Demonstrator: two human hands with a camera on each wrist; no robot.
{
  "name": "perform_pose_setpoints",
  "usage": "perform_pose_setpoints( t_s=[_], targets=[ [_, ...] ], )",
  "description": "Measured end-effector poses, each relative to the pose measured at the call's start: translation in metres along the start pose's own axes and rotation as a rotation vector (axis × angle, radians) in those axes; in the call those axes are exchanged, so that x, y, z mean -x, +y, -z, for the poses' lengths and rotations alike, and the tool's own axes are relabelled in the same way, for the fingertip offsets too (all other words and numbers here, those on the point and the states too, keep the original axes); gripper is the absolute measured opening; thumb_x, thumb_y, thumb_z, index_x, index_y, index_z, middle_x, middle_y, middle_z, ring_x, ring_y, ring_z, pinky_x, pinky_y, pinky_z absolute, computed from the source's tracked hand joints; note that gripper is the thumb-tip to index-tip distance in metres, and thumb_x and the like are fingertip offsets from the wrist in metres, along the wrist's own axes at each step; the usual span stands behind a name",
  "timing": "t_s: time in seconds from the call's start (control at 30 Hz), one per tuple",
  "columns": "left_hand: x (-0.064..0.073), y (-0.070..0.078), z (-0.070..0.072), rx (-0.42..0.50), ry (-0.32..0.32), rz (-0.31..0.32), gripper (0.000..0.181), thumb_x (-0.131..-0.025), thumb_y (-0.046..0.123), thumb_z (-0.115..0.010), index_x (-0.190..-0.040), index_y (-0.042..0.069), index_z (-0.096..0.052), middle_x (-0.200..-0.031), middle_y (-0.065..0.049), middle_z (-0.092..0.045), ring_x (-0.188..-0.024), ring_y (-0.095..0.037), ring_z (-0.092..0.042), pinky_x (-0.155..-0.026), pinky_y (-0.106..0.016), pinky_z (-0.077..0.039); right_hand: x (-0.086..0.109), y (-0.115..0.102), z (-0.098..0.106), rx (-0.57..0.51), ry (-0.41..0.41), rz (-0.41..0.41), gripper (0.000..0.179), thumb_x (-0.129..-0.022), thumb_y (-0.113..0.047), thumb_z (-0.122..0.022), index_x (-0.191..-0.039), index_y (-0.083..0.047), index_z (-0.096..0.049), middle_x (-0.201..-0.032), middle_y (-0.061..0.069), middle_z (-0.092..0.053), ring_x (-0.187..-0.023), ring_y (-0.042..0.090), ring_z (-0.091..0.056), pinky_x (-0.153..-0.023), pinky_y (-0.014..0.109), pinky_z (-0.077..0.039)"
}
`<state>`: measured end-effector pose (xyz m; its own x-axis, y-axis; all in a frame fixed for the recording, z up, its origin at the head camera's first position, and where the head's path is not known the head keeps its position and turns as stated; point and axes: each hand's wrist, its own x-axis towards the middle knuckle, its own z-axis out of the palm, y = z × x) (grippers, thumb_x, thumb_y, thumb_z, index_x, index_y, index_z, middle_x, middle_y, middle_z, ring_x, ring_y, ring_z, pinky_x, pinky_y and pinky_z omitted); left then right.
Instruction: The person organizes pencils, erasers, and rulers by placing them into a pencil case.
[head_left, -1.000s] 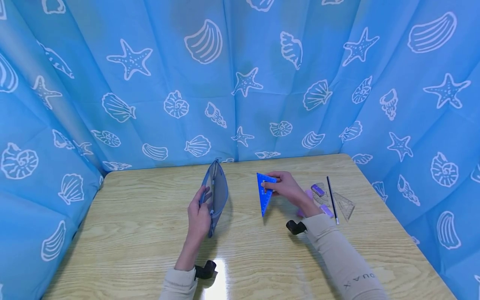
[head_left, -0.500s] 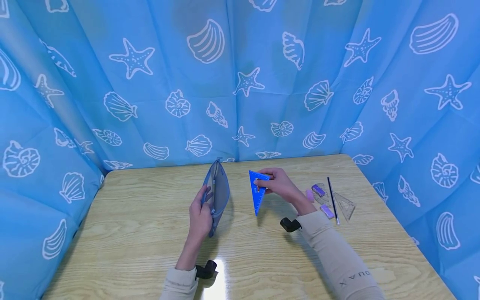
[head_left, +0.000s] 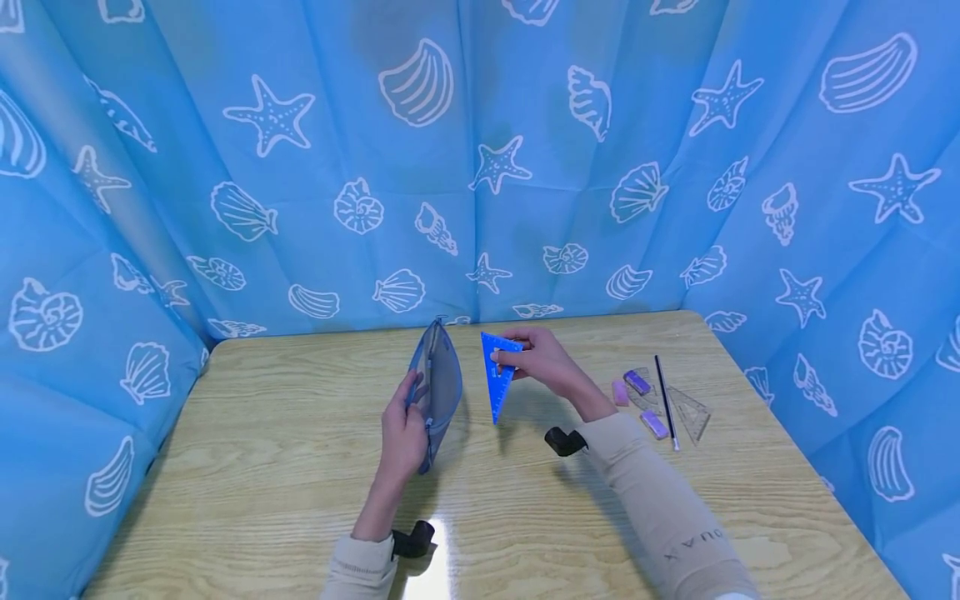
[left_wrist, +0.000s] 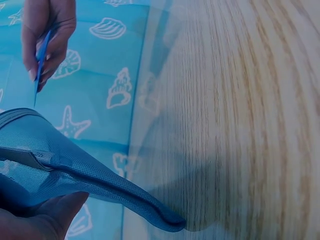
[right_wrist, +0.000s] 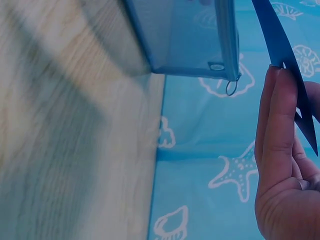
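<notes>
My left hand (head_left: 402,433) grips a blue mesh zip pouch (head_left: 444,385) by its near left side, its mouth gaping upward. In the left wrist view the mesh of the pouch (left_wrist: 75,160) shows, with the thumb against it. Just right of the pouch, my right hand (head_left: 543,362) pinches a blue set square (head_left: 497,385) between thumb and fingers, one point hanging down. Seen edge-on in the right wrist view, the set square (right_wrist: 280,45) is apart from the pouch (right_wrist: 185,40). A small metal ring hangs at the pouch's end.
Right of the right hand lie a pink eraser (head_left: 620,392), two purple erasers, one of them near the front (head_left: 654,424), a dark pencil (head_left: 666,402), a clear set square (head_left: 692,414) and a clear protractor (head_left: 647,400). A blue shell-print curtain (head_left: 480,167) hangs behind the wooden table (head_left: 262,467).
My right hand has carried the blue set square leftward, closer to the pouch's mouth. The pink eraser has come into fuller view. My left hand and the pouch stay nearly still.
</notes>
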<state>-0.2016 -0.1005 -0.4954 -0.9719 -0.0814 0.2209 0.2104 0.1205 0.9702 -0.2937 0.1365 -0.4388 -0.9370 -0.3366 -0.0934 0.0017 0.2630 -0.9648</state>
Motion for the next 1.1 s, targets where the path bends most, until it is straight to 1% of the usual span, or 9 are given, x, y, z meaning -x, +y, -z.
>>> perform_pose_setpoints(
  t_s=[0.1, 0.17, 0.3, 0.43, 0.53, 0.73, 0.8, 0.97, 1.1],
  targets=[
    [-0.001, -0.001, 0.0, -0.008, -0.001, -0.002, 0.058, -0.097, -0.009, -0.027, -0.154, -0.009, -0.03, -0.156, -0.028, -0.039, -0.139, -0.047, -0.045, -0.112, -0.059, -0.042, -0.003, -0.004, -0.002, -0.006, -0.009, 0.017, 0.035, -0.097, -0.013, -0.068, -0.129, 0.001, -0.065, -0.097, 0.013, -0.073, -0.079, 0.016, -0.071, -0.081, 0.045, -0.065],
    [-0.001, -0.001, 0.0, -0.013, -0.003, 0.003, 0.058, -0.097, -0.009, -0.027, -0.155, -0.009, -0.03, -0.156, -0.027, -0.039, -0.139, -0.046, -0.045, -0.113, -0.058, -0.041, -0.005, -0.006, -0.004, -0.009, -0.018, 0.02, 0.037, -0.098, -0.013, -0.068, -0.132, 0.0, -0.064, -0.098, 0.014, -0.073, -0.081, 0.016, -0.071, -0.083, 0.047, -0.065],
    [0.0, 0.002, 0.0, -0.001, -0.018, 0.028, 0.057, -0.098, -0.008, -0.027, -0.155, -0.008, -0.03, -0.158, -0.027, -0.038, -0.141, -0.046, -0.044, -0.114, -0.057, -0.04, -0.01, -0.01, -0.008, 0.005, -0.02, 0.01, 0.043, -0.098, -0.015, -0.068, -0.137, 0.0, -0.06, -0.104, 0.016, -0.073, -0.083, 0.017, -0.072, -0.087, 0.051, -0.063],
    [0.001, 0.005, 0.0, 0.017, -0.037, 0.057, 0.056, -0.1, -0.007, -0.027, -0.156, -0.007, -0.029, -0.159, -0.026, -0.036, -0.142, -0.045, -0.042, -0.116, -0.056, -0.039, -0.014, -0.014, -0.012, 0.027, -0.007, 0.016, 0.044, -0.097, -0.014, -0.069, -0.137, 0.001, -0.06, -0.109, 0.02, -0.073, -0.083, 0.018, -0.073, -0.086, 0.051, -0.063],
    [0.001, 0.007, -0.001, 0.019, -0.04, 0.073, 0.056, -0.1, -0.007, -0.027, -0.156, -0.007, -0.029, -0.16, -0.026, -0.035, -0.143, -0.044, -0.042, -0.116, -0.055, -0.039, -0.017, -0.017, -0.016, 0.023, -0.01, 0.026, 0.042, -0.097, -0.013, -0.069, -0.135, 0.002, -0.061, -0.105, 0.019, -0.073, -0.081, 0.018, -0.073, -0.084, 0.049, -0.064],
    [0.001, 0.008, -0.003, 0.002, -0.048, 0.078, 0.055, -0.102, -0.005, -0.028, -0.157, -0.006, -0.028, -0.16, -0.025, -0.034, -0.143, -0.044, -0.042, -0.116, -0.057, -0.038, -0.021, -0.022, -0.023, 0.005, 0.002, 0.027, 0.038, -0.097, -0.012, -0.069, -0.13, 0.003, -0.062, -0.09, 0.01, -0.073, -0.076, 0.015, -0.072, -0.079, 0.043, -0.066],
    [0.001, 0.008, -0.002, -0.003, -0.049, 0.078, 0.054, -0.103, -0.004, -0.029, -0.157, -0.006, -0.028, -0.16, -0.025, -0.035, -0.143, -0.044, -0.042, -0.116, -0.057, -0.038, -0.021, -0.025, -0.025, 0.003, 0.01, 0.023, 0.036, -0.097, -0.012, -0.069, -0.129, 0.003, -0.063, -0.089, 0.01, -0.072, -0.075, 0.016, -0.072, -0.08, 0.044, -0.066],
    [0.002, 0.009, -0.002, 0.001, -0.053, 0.085, 0.054, -0.103, -0.004, -0.029, -0.157, -0.006, -0.028, -0.16, -0.025, -0.035, -0.143, -0.044, -0.042, -0.117, -0.058, -0.037, -0.025, -0.029, -0.032, 0.013, 0.026, 0.024, 0.037, -0.096, -0.012, -0.069, -0.129, 0.003, -0.062, -0.092, 0.014, -0.073, -0.075, 0.016, -0.072, -0.084, 0.05, -0.064],
    [0.002, 0.01, -0.001, 0.0, -0.065, 0.088, 0.054, -0.103, -0.004, -0.029, -0.157, -0.005, -0.027, -0.161, -0.025, -0.033, -0.144, -0.045, -0.04, -0.117, -0.058, -0.036, -0.029, -0.031, -0.037, 0.016, 0.041, 0.027, 0.036, -0.096, -0.011, -0.07, -0.128, 0.002, -0.064, -0.098, 0.017, -0.073, -0.075, 0.016, -0.072, -0.078, 0.044, -0.066]
  ],
)
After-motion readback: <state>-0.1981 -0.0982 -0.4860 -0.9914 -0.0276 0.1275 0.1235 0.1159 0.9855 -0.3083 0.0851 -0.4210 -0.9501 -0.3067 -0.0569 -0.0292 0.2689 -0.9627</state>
